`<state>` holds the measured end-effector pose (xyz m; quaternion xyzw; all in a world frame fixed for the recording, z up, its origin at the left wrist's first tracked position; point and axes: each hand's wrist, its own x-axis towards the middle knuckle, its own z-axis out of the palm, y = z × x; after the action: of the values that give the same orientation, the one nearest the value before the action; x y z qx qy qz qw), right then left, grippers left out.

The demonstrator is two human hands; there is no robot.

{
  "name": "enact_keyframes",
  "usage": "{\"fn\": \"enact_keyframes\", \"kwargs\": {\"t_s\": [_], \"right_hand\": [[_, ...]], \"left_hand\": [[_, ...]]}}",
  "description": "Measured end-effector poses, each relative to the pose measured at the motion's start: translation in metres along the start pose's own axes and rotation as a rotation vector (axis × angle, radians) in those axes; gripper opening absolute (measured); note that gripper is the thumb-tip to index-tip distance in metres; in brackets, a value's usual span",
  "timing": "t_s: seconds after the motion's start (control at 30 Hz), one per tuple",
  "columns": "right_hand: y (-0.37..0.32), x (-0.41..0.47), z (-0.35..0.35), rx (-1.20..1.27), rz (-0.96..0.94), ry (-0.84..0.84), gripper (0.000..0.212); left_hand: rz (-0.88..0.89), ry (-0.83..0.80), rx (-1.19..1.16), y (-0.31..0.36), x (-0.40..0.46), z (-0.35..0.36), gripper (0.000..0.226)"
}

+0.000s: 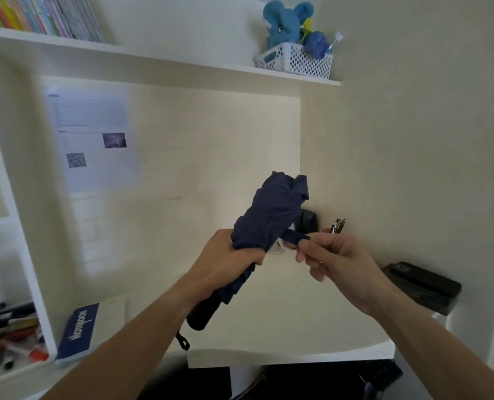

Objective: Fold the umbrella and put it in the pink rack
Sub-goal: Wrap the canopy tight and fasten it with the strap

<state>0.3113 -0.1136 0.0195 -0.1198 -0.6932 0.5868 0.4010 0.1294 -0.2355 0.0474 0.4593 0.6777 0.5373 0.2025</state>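
Note:
A collapsed navy umbrella is held tilted above the white desk, its canopy bunched and pointing up to the right, its black handle pointing down with a wrist loop hanging below. My left hand is wrapped around the lower part of the canopy. My right hand pinches the end of the umbrella's navy closing strap, pulled out to the right. No pink rack is in view.
A blue notebook lies at the desk's front left. A black box sits at the right edge, pens and a dark object against the wall. A white basket with a blue plush toy stands on the shelf above.

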Motion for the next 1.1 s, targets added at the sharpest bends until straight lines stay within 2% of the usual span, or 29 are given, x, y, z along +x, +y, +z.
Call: {"fn": "enact_keyframes", "kwargs": {"t_s": [0.1,0.2,0.3,0.4,0.5,0.57,0.6,0.73,0.9,1.0,1.1], "right_hand": [[-0.002,-0.001,0.001,-0.042,-0.02,0.065,0.023],[0.005,-0.003,0.005,-0.05,-0.032,0.147,0.019],[0.008,-0.009,0.015,-0.035,-0.058,0.203,0.019],[0.007,-0.015,0.027,-0.065,-0.132,0.21,0.02],[0.004,-0.015,0.035,-0.192,-0.215,0.194,0.019],[0.003,-0.013,0.038,-0.288,-0.274,0.2,0.019],[0.004,-0.012,0.039,-0.329,-0.307,0.206,0.019],[0.011,-0.011,0.041,-0.379,-0.416,0.186,0.022],[0.016,-0.01,0.04,-0.398,-0.471,0.176,0.014],[0.017,-0.01,0.035,-0.466,-0.501,0.134,0.022],[0.012,-0.011,0.038,-0.477,-0.5,0.188,0.034]], "left_hand": [[-0.054,0.057,-0.089,-0.004,0.002,0.001,0.039],[-0.041,0.151,-0.029,-0.009,0.007,0.002,0.034],[0.037,0.269,0.265,-0.014,0.012,0.003,0.028],[0.229,0.467,0.606,-0.023,0.013,0.007,0.019],[0.486,0.581,0.834,-0.035,0.013,0.006,0.038],[0.539,0.59,0.966,-0.038,0.014,0.005,0.054],[0.56,0.588,0.999,-0.04,0.014,0.006,0.055],[0.567,0.583,1.042,-0.041,0.013,0.01,0.045],[0.541,0.554,1.088,-0.035,0.009,0.01,0.042],[0.535,0.525,1.12,-0.033,0.007,0.008,0.042],[0.498,0.501,1.137,-0.032,0.007,0.009,0.045]]}}
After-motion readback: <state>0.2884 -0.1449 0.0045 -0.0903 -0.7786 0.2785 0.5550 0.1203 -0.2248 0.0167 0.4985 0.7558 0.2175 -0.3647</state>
